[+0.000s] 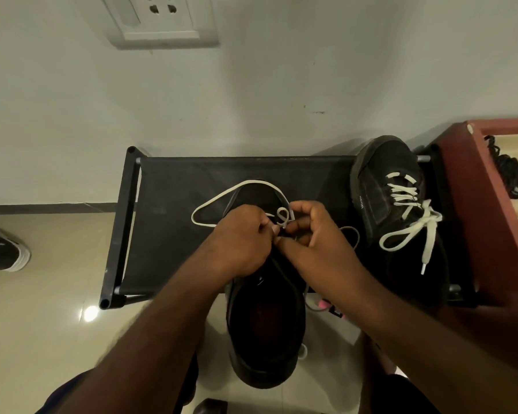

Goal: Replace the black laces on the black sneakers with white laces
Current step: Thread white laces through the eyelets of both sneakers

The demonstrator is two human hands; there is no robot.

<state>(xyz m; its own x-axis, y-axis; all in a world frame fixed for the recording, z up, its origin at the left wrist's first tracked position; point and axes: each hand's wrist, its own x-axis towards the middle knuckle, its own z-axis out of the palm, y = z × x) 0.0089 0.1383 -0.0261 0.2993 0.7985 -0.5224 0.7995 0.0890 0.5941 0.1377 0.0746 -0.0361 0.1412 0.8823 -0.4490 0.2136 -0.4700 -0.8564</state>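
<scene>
Black rack (174, 189) under sneaker (266, 339), left hand (240, 243) and right hand (320, 234) in tight grip on white lace (251, 182)

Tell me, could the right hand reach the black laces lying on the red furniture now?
Probably yes, but not at once. The right hand pinches the white lace, so it must let go first. The black laces lie uncovered, beyond the finished sneaker, which it could pass over.
</scene>
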